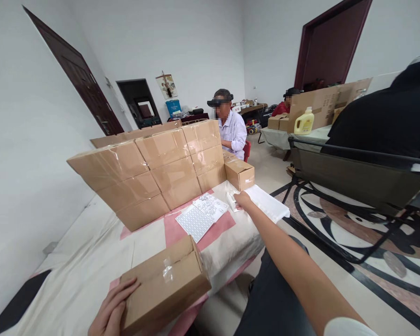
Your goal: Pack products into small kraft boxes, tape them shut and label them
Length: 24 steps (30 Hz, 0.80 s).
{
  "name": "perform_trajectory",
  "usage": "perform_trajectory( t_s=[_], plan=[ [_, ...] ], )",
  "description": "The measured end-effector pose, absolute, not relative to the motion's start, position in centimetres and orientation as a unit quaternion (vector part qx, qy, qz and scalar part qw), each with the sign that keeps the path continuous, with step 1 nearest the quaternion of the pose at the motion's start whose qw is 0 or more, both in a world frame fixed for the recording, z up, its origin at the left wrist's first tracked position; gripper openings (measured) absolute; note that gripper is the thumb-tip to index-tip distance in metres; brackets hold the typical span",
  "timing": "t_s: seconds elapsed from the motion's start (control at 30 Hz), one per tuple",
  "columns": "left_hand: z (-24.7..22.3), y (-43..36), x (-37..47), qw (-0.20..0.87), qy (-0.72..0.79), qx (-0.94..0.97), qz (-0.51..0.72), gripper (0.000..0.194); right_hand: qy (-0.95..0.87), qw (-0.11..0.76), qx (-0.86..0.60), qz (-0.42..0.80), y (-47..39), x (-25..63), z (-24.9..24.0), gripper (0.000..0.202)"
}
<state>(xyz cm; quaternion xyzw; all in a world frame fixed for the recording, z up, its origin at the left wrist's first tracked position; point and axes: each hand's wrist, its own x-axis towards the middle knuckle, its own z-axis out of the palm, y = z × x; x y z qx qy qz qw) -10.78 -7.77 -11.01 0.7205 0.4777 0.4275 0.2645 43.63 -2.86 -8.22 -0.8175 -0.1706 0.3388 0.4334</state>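
Observation:
A closed cardboard box [164, 284] with a strip of clear tape lies at the table's near edge. My left hand [115, 305] rests on its left end, fingers spread over the top. Farther off to the right, my right hand [243, 200] reaches to a small whitish item [232, 201] beside a white plastic bag [268, 201]; its fingers are closed there, and what they grip is too small to make out. Printed sheets [199, 217] lie flat between the large box and the stacked boxes.
Taped cardboard boxes [157, 170] stand stacked along the table's [143, 252] far side. A smaller box [240, 173] sits at their right end. A person [233, 128] sits beyond; others sit at right near a chair [353, 172] and a yellow jug [304, 122].

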Motion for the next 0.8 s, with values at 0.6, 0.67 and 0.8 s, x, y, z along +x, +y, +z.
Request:
perform_trajectory(
  t_s=[0.6, 0.67, 0.8],
  plan=[
    [-11.0, -8.4, -10.1, 0.275, 0.458, 0.704, 0.467, 0.045, -0.197, 0.434, -0.820, 0.317, -4.7, 42.2, -6.6, 0.030],
    [-11.0, -8.5, -9.9, 0.274, 0.458, 0.701, 0.473, 0.046, -0.199, 0.435, -0.819, 0.317, -4.8, 42.1, -6.5, 0.029],
    [-11.1, -8.5, -9.8, 0.269, 0.466, 0.696, 0.475, 0.046, -0.201, 0.441, -0.817, 0.313, -5.0, 41.9, -6.3, 0.030]
  ],
)
